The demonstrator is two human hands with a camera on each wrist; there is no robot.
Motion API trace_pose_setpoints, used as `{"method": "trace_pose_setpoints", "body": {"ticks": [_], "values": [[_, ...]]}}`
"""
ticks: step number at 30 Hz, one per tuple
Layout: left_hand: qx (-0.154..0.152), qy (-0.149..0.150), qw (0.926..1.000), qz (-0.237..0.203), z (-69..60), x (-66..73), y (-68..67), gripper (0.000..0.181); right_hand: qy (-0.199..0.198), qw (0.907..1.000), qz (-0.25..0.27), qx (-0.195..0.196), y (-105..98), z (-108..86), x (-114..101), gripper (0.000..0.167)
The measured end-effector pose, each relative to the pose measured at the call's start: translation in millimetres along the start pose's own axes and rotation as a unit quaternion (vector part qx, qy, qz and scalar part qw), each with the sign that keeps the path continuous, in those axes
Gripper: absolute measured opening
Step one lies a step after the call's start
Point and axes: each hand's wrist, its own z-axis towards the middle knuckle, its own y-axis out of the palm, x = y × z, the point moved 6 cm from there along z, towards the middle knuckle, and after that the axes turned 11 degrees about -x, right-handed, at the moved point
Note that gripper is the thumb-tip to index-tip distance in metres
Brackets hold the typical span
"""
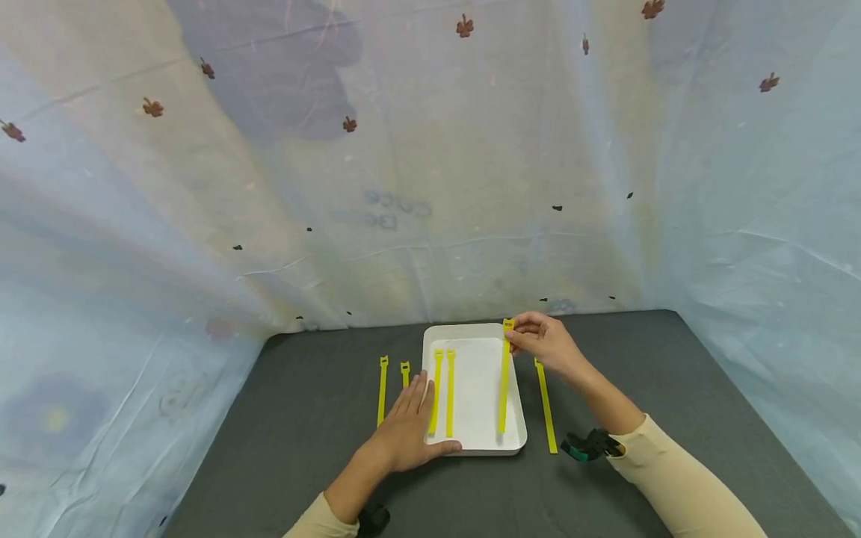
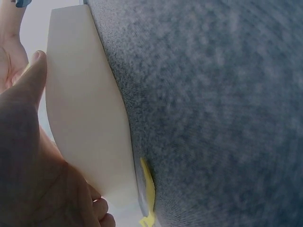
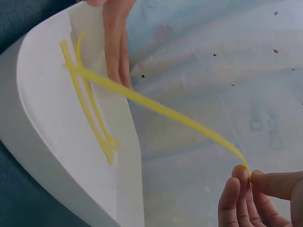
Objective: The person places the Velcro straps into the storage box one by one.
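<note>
Over the right side of the white tray (image 1: 477, 403), the right hand (image 1: 548, 345) pinches a yellow strap (image 1: 504, 381) by its slotted upper end between thumb and fingers. Gripping just that end probably lets the rest drop fairly straight; the right wrist view shows a gentle bow along its length. Whether the lower tip touches the tray floor I cannot tell.

At the tray's left edge, the left hand (image 1: 406, 430) grips no strap: its fingers lie straight along the rim and the thumb reaches along the near edge, likely to steady the tray, which sits on the dark table (image 1: 303, 456).

Inside the tray, toward the left, 2 more yellow straps (image 1: 450, 396) lie nearly parallel, slotted ends pointing away from the person, seemingly so each stays separate and easy to see. On the table, 2 others (image 1: 383, 385) lie left of the tray, 1 partly hidden by the left hand, and 1 slanted strap (image 1: 546, 407) lies to the right, within easy reach.
</note>
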Motion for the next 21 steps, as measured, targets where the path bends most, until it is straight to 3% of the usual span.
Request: {"method": "trace_pose_setpoints", "body": {"ticks": [14, 21], "values": [[0.006, 0.003, 1.0000, -0.004, 0.1, 0.6, -1.0, 0.124, 0.020, 0.9978, 0.049, -0.040, 35, 20.5, 14, 0.028], [0.003, -0.001, 1.0000, 0.002, 0.7, -0.5, -0.4, 0.124, 0.048, 0.9963, 0.059, -0.040, 47, 30.4, 22, 0.027]]}}
